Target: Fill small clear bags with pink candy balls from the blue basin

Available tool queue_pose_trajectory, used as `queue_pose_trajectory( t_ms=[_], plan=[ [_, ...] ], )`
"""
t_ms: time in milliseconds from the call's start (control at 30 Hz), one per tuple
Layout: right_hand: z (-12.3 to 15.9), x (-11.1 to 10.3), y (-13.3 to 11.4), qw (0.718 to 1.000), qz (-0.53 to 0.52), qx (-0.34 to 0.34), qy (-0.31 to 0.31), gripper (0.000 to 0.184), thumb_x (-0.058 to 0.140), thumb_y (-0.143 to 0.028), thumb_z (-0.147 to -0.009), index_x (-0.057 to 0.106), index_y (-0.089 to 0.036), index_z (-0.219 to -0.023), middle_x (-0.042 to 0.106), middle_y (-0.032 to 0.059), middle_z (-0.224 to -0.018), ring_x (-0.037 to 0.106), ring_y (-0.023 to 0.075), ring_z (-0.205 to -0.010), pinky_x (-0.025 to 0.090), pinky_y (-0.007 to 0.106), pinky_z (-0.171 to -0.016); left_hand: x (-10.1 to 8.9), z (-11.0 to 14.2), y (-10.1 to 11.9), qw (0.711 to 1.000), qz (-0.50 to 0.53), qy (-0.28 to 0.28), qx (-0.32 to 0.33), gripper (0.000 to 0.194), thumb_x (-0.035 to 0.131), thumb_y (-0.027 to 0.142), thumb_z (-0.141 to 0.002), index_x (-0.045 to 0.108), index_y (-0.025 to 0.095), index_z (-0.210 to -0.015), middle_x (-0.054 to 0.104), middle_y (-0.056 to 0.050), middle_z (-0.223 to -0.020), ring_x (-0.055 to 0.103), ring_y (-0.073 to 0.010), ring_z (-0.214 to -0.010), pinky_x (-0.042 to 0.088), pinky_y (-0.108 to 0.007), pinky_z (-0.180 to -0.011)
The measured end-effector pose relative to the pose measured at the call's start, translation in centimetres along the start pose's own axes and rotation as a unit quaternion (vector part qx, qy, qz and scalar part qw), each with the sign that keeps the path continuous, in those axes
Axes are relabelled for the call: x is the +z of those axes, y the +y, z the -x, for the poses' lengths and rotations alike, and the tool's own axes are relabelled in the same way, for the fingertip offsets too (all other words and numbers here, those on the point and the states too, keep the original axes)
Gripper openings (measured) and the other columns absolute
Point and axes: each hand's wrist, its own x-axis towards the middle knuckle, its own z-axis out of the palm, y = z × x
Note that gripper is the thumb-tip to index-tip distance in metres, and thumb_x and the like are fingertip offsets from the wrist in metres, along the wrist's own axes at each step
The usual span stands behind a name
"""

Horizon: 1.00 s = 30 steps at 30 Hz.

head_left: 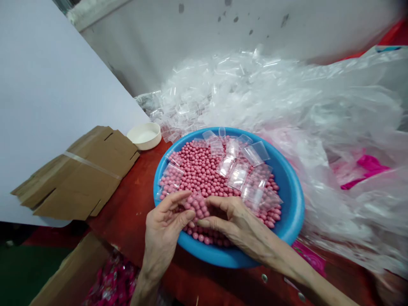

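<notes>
A round blue plastic basin [291, 208] stands on the red table, filled with glossy pink balls [200, 174]. Several small transparent plastic bags [239, 176] lie on the balls, some of them holding pink balls. Over the near side of the basin, my left hand [164, 238] and my right hand [237, 223] meet. Between their fingertips is a small transparent bag of pink balls [195, 205], which both hands seem to pinch. Its lower edge is hidden behind my fingers.
A white round dish [144, 136] and a flattened, taped cardboard box [81, 174] sit on the red table [127, 216]. A large heap of transparent plastic bags [277, 97] rises behind and right of the basin. Pink-wrapped items [111, 280] lie below the table's near edge.
</notes>
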Motion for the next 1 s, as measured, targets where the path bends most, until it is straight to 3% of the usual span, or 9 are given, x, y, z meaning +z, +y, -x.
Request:
queue_pose_trajectory(
  t_ms=[133, 333, 567, 800, 1000],
  plan=[
    [0.1, -0.1, 0.2, 1.000, 0.000, -0.011, 0.012, 0.034, 0.059, -0.026, -0.086, 0.039, -0.017, -0.060, 0.033, -0.0080, -0.057, 0.030, 0.0068, -0.051, 0.022, 0.021, -0.047, 0.4, -0.3, 0.6, 1.000, -0.019, -0.016, 0.010, 0.022, 0.073, 0.015, -0.067, 0.071, 0.018, -0.088, 0.071, 0.001, -0.076, 0.063, -0.0069, -0.059, 0.053, -0.011, -0.056],
    [0.4, -0.1, 1.1, 0.999, 0.006, -0.003, 0.032, 0.033, 0.058, -0.031, -0.086, 0.040, -0.017, -0.062, 0.034, -0.0067, -0.059, 0.031, 0.0079, -0.055, 0.023, 0.020, -0.048, 0.5, -0.4, 0.6, 0.997, -0.064, -0.029, 0.036, 0.019, 0.073, 0.011, -0.066, 0.069, 0.019, -0.083, 0.070, 0.003, -0.075, 0.064, -0.0068, -0.064, 0.053, -0.010, -0.059],
    [0.4, -0.1, 0.6, 0.997, 0.039, -0.004, 0.061, 0.033, 0.059, -0.027, -0.085, 0.042, -0.016, -0.059, 0.035, -0.0072, -0.056, 0.032, 0.0077, -0.053, 0.022, 0.021, -0.049, 0.2, -0.4, 0.5, 0.986, -0.090, -0.118, 0.072, 0.012, 0.065, 0.012, -0.077, 0.062, 0.021, -0.085, 0.068, 0.004, -0.079, 0.066, -0.0063, -0.073, 0.052, -0.009, -0.067],
    [0.2, 0.2, 0.2, 0.993, 0.088, -0.006, 0.080, 0.034, 0.059, -0.026, -0.086, 0.040, -0.017, -0.060, 0.038, -0.0060, -0.057, 0.035, 0.0089, -0.055, 0.022, 0.023, -0.051, 1.1, -0.2, 0.3, 0.998, -0.040, -0.029, 0.025, 0.012, 0.067, 0.021, -0.078, 0.062, 0.019, -0.088, 0.068, 0.003, -0.081, 0.065, -0.0061, -0.071, 0.052, -0.011, -0.067],
    [0.3, 0.4, 0.3, 0.993, 0.102, 0.018, 0.054, 0.033, 0.057, -0.026, -0.087, 0.039, -0.017, -0.061, 0.041, -0.0056, -0.057, 0.035, 0.0088, -0.054, 0.022, 0.023, -0.051, 1.3, -0.5, 0.2, 1.000, -0.012, 0.003, -0.012, 0.020, 0.073, 0.020, -0.069, 0.056, 0.016, -0.078, 0.064, 0.005, -0.065, 0.062, -0.0070, -0.054, 0.052, -0.014, -0.054]
  ],
)
